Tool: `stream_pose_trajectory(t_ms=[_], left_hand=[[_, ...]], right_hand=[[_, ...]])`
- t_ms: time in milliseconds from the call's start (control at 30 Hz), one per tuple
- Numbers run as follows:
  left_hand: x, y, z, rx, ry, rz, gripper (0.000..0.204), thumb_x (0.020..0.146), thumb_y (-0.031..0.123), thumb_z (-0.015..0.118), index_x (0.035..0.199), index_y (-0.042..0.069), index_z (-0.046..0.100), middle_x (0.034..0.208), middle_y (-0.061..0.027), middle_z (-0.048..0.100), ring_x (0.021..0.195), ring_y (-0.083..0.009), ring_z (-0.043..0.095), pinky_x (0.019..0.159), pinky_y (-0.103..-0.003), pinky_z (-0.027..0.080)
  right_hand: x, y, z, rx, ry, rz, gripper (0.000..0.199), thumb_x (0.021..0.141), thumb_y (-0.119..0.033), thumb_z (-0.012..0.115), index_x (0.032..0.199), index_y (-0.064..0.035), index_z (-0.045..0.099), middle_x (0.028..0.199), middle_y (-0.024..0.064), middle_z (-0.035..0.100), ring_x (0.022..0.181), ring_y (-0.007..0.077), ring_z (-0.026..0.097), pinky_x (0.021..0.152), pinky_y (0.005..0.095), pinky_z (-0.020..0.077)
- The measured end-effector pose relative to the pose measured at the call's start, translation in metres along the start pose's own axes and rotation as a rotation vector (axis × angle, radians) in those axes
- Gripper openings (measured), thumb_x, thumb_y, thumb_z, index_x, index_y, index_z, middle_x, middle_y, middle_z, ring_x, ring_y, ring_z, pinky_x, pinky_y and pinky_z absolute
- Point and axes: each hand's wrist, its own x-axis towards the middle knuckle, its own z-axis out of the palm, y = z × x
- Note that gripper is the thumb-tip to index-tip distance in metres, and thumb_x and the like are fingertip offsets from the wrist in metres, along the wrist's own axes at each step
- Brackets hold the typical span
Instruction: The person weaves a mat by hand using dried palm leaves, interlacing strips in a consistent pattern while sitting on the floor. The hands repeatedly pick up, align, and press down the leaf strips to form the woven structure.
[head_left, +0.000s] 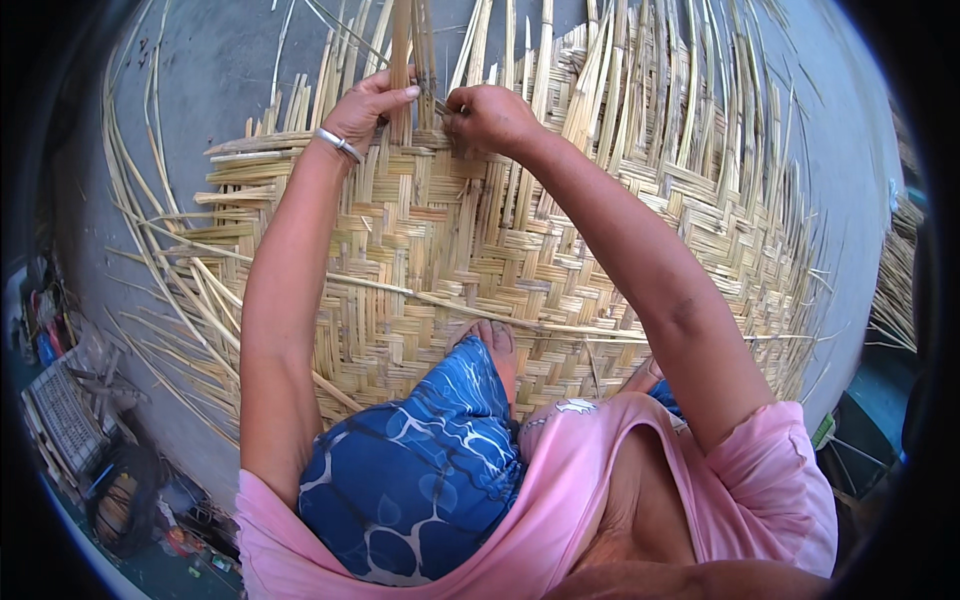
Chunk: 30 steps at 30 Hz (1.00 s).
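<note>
A woven reed mat [560, 265] in a zigzag pattern lies under both hands, with long loose reed strips standing out from its far edge. My left hand [370, 105], with a silver bangle [338, 144] on its wrist, is closed at that edge around several upright reed strips [402, 45]. Just to its right, my right hand [492, 122] is curled with the knuckles up, pinching a thin strip beside the bundle. Its fingertips are mostly hidden behind the hand. The two hands are close together but apart.
My bare foot [490, 345] rests on the mat's near part. A long thin reed [430, 297] lies across the mat. Loose strips fan out at the left over the grey floor [215, 75]. Assorted household items lie at the lower left, and a bundle of dry stalks [900, 270] lies at the far right.
</note>
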Motion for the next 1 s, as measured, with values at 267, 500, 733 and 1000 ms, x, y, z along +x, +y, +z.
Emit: stream_pose_trajectory(t_ms=[267, 500, 733, 1000], left_hand=[[-0.002, 0.000, -0.002, -0.119, 0.077, -0.005, 0.027, 0.082, 0.012, 0.062, 0.108, 0.005, 0.061, 0.084, 0.0021, 0.062, 0.068, -0.0053, 0.051, 0.064, -0.019, 0.041], [0.002, 0.002, -0.004, -0.434, 0.284, 0.166, 0.028, 0.081, 0.010, 0.063, 0.109, 0.007, 0.057, 0.086, 0.0008, 0.062, 0.071, -0.0090, 0.057, 0.066, -0.023, 0.046], [-0.007, 0.002, 0.021, 0.378, 0.483, 0.503, 0.009, 0.080, 0.005, 0.062, 0.084, 0.009, 0.068, 0.082, -0.0019, 0.061, 0.076, -0.0132, 0.058, 0.066, -0.025, 0.047], [-0.011, -0.006, 0.000, 0.672, 0.762, 0.475, 0.013, 0.080, 0.006, 0.061, 0.090, 0.007, 0.068, 0.077, -0.0015, 0.065, 0.064, -0.0102, 0.059, 0.058, -0.025, 0.047]], right_hand=[[0.016, 0.006, -0.004, -0.048, -0.146, -0.012, 0.028, 0.078, -0.031, 0.061, 0.100, -0.0143, 0.066, 0.092, 0.0083, 0.066, 0.086, 0.0244, 0.062, 0.077, 0.0348, 0.0482], [0.013, 0.002, -0.008, -0.020, -0.172, 0.013, 0.025, 0.080, -0.029, 0.061, 0.098, -0.0127, 0.066, 0.089, 0.0089, 0.066, 0.083, 0.0248, 0.062, 0.074, 0.0344, 0.0481], [0.016, -0.007, -0.006, -0.194, -0.182, -0.018, 0.021, 0.078, -0.025, 0.059, 0.092, -0.0108, 0.066, 0.090, 0.0104, 0.065, 0.084, 0.0278, 0.062, 0.074, 0.0368, 0.0492], [0.007, -0.010, -0.003, -0.284, -0.106, -0.055, 0.019, 0.076, -0.018, 0.052, 0.084, -0.0049, 0.063, 0.089, 0.0156, 0.064, 0.086, 0.0327, 0.061, 0.074, 0.0414, 0.0491]])
